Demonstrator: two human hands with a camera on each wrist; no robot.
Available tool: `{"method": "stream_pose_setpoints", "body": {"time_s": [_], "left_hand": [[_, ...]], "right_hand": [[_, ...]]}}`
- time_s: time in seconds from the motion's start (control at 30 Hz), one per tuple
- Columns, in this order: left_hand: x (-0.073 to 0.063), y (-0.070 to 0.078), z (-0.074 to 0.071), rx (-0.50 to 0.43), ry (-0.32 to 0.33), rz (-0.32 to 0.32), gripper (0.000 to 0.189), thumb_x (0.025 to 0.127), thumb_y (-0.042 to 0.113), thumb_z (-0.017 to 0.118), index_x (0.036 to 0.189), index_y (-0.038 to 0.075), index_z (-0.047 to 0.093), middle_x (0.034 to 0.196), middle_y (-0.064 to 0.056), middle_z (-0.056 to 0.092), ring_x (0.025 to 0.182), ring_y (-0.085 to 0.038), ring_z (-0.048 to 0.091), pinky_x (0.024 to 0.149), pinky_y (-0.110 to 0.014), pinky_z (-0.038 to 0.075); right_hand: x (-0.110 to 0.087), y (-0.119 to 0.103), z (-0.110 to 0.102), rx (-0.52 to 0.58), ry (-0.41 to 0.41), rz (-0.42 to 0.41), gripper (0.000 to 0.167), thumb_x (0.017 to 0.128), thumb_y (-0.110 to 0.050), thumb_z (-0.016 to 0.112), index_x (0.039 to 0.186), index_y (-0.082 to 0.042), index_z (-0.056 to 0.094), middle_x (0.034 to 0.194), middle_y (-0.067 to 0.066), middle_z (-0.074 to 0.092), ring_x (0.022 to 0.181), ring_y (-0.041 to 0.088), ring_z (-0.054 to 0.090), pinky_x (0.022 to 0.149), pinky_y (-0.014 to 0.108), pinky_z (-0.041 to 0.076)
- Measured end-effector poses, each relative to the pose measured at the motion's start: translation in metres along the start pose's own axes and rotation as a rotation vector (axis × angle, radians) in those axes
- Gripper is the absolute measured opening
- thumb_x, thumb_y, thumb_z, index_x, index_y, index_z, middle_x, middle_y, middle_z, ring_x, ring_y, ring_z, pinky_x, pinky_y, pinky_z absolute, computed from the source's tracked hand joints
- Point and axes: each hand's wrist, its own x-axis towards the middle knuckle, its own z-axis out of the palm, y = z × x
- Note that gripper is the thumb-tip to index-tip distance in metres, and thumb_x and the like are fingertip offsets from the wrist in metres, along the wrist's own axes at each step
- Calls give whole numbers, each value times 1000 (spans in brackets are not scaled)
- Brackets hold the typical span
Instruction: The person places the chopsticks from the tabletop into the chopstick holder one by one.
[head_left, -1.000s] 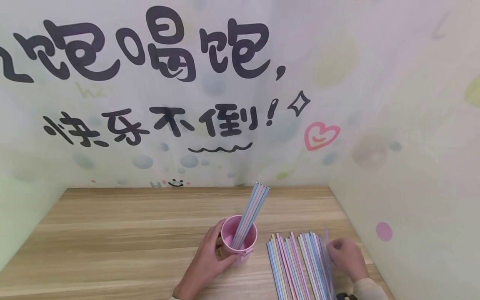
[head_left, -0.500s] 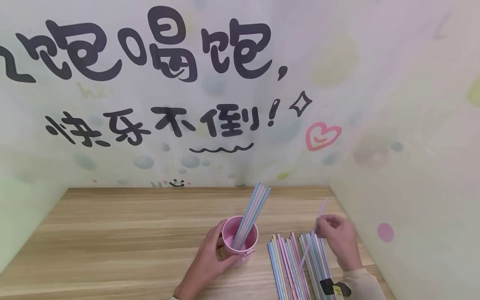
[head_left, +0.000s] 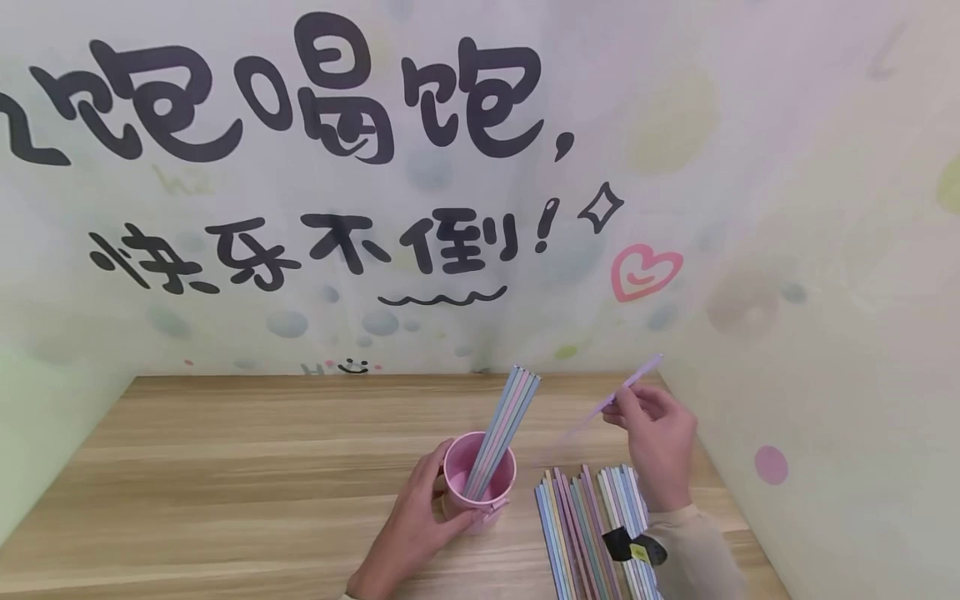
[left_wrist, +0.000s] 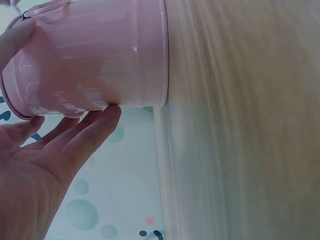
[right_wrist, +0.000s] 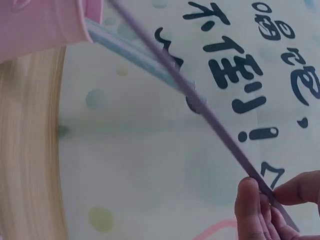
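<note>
A small pink bucket [head_left: 459, 460] stands upright on the wooden table. My left hand [head_left: 412, 521] grips it round the side, thumb near the front rim. Several pale blue and pink thin sticks [head_left: 504, 429] lean to the right inside it. In the left wrist view, fingertips [left_wrist: 112, 116] touch the bucket's wall [left_wrist: 95, 55]. Up and to the right, my right hand [head_left: 660, 442] pinches a thin purple stick [head_left: 617, 395] near its upper end. It slants down left, its lower end blurred. The right wrist view shows the purple stick [right_wrist: 225, 135] between thumb and fingers.
Right of the bucket lie two groups of pastel sticks side by side, a left group [head_left: 573, 533] and a right group [head_left: 621, 492]. The right sleeve [head_left: 693, 546] and a black wrist device cover part of the right group. Printed walls [head_left: 480, 333] border the table [head_left: 247, 467].
My right hand has lifted the purple stick from the right group's edge and carried it up and left, tilting it. My left hand and the bucket have stayed in place.
</note>
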Motion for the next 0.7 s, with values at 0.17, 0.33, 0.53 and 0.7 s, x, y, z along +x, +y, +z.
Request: {"method": "stream_pose_setpoints", "body": {"time_s": [0.17, 0.33, 0.53, 0.7], "left_hand": [[0, -1, 0, -4, -6, -4, 97, 78, 38, 85, 156, 20, 29, 145, -6, 44, 129, -29, 49, 100, -34, 55], [0, -2, 0, 3, -5, 1, 97, 78, 39, 84, 156, 23, 28, 145, -6, 43, 130, -29, 48, 100, -35, 55], [-1, -2, 0, 1, -5, 6, 97, 78, 37, 85, 156, 19, 29, 145, -6, 44, 130, -29, 49, 101, -36, 54], [-1, 0, 0, 7, 8, 13, 98, 77, 33, 86, 156, 17, 30, 144, -5, 44, 129, -28, 49, 100, -35, 55]], "right_hand": [[-3, -4, 16, -4, -36, -61, 14, 94, 2, 62, 95, 16, 62, 77, 11, 67, 64, 17, 70, 66, 30, 64], [-8, -1, 28, -52, -93, -86, 8, 93, 6, 61, 94, 14, 62, 82, 21, 65, 66, 15, 69, 66, 30, 64], [-15, 7, 38, -77, -160, -105, 5, 92, 7, 62, 92, 12, 63, 84, 26, 65, 67, 15, 69, 65, 29, 64], [-23, 16, 48, -130, -228, -114, 6, 92, 3, 65, 94, 9, 65, 85, 22, 68, 69, 20, 70, 65, 30, 64]]}}
